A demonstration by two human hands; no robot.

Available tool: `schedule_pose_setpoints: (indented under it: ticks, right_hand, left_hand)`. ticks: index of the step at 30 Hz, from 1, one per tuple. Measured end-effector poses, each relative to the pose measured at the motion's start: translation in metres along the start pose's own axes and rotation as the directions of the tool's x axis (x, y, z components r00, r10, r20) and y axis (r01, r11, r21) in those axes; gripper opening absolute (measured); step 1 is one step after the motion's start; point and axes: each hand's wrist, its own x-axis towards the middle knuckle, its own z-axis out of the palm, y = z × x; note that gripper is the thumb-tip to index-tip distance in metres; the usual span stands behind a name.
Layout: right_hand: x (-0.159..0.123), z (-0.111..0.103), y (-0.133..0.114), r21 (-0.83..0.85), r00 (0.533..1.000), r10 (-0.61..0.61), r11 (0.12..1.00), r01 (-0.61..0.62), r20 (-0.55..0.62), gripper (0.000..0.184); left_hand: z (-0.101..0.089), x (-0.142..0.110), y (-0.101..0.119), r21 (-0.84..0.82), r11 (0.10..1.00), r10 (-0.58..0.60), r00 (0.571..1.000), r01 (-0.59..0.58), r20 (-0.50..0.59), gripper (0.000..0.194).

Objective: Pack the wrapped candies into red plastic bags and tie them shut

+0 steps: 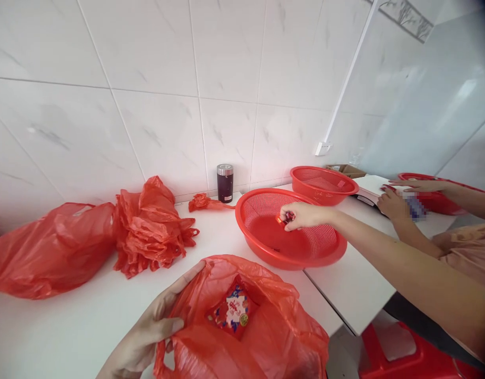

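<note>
My left hand (151, 326) grips the rim of an open red plastic bag (274, 326) at the near edge of the white table (76, 326), holding it open. A red printed packet (233, 309) lies inside the bag. My right hand (301, 215) reaches out over a red mesh basket (266, 247) with its fingers pinched on a small red wrapped sweet (286, 217).
A full red bag (48, 247) and a heap of folded red bags (151, 226) lie at the left. A dark jar (225, 182) stands by the tiled wall. A second red basket (323, 184) sits behind. Another person's hands (400, 200) work at the right. A red stool (404, 352) is below.
</note>
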Motion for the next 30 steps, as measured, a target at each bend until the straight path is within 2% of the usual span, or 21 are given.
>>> schedule_pose_setpoints:
  ticks: [2,4,7,9,11,14,15,17,19,20,23,25,27,30]
  right_hand:
    - [-0.012,-0.003,-0.041,0.078,0.982,-0.179,0.98,0.183,-0.054,0.021]
    - [-0.027,0.008,-0.082,0.121,0.951,-0.307,0.943,0.31,-0.04,0.021]
    - [-0.044,0.047,-0.13,0.218,0.928,-0.354,0.921,0.323,0.119,0.023]
    - [-0.047,0.075,-0.144,0.169,0.934,-0.322,0.94,0.296,0.155,0.03]
    - [-0.044,0.092,-0.143,0.067,0.943,-0.326,0.944,0.322,0.067,0.031]
    - [-0.037,0.093,-0.12,-0.105,0.919,-0.341,0.939,0.326,-0.196,0.024]
    - [-0.036,0.093,-0.108,-0.166,0.913,-0.309,0.948,0.272,-0.266,0.025]
    - [-0.04,0.099,-0.082,-0.291,0.92,-0.203,0.951,0.104,-0.335,0.035]
    - [-0.05,0.121,-0.059,-0.396,0.935,-0.116,0.918,-0.028,-0.335,0.043]
    - [-0.057,0.137,-0.051,-0.43,0.934,-0.12,0.902,-0.04,-0.337,0.046]
    - [-0.073,0.185,-0.041,-0.524,0.906,-0.258,0.85,0.048,-0.335,0.06]
    - [-0.079,0.205,-0.046,-0.546,0.885,-0.292,0.836,0.053,-0.362,0.063]
    - [-0.079,0.207,-0.055,-0.522,0.883,-0.263,0.853,0.024,-0.389,0.064]
    - [-0.076,0.184,-0.063,-0.402,0.922,-0.173,0.915,0.022,-0.345,0.061]
  left_hand:
    - [0.001,0.001,0.0,0.005,1.0,0.004,1.0,-0.004,-0.001,0.072]
    - [0.002,0.001,0.001,0.022,1.0,0.012,1.0,-0.012,-0.011,0.07]
    - [0.006,0.002,0.004,0.068,0.998,0.019,0.998,-0.014,-0.067,0.07]
    - [0.007,0.001,0.007,0.109,0.994,-0.017,0.993,0.03,-0.117,0.073]
    - [0.008,0.0,0.01,0.144,0.988,-0.041,0.988,0.062,-0.147,0.078]
    - [0.007,-0.001,0.012,0.172,0.983,-0.028,0.985,0.058,-0.168,0.08]
    - [0.006,-0.002,0.012,0.176,0.983,-0.023,0.984,0.054,-0.174,0.08]
    - [0.005,-0.003,0.012,0.177,0.983,-0.018,0.982,0.051,-0.186,0.08]
    - [0.005,-0.004,0.012,0.179,0.983,-0.01,0.981,0.045,-0.193,0.08]
    - [0.004,-0.004,0.011,0.18,0.983,-0.008,0.981,0.044,-0.196,0.08]
    - [0.003,-0.003,0.01,0.165,0.985,-0.013,0.981,0.045,-0.191,0.078]
    - [0.003,-0.002,0.007,0.127,0.992,-0.005,0.987,0.026,-0.163,0.075]
    - [0.003,0.0,0.005,0.075,0.997,0.003,0.991,0.007,-0.133,0.073]
    - [0.002,0.001,0.004,0.037,0.999,-0.009,0.99,0.014,-0.138,0.071]
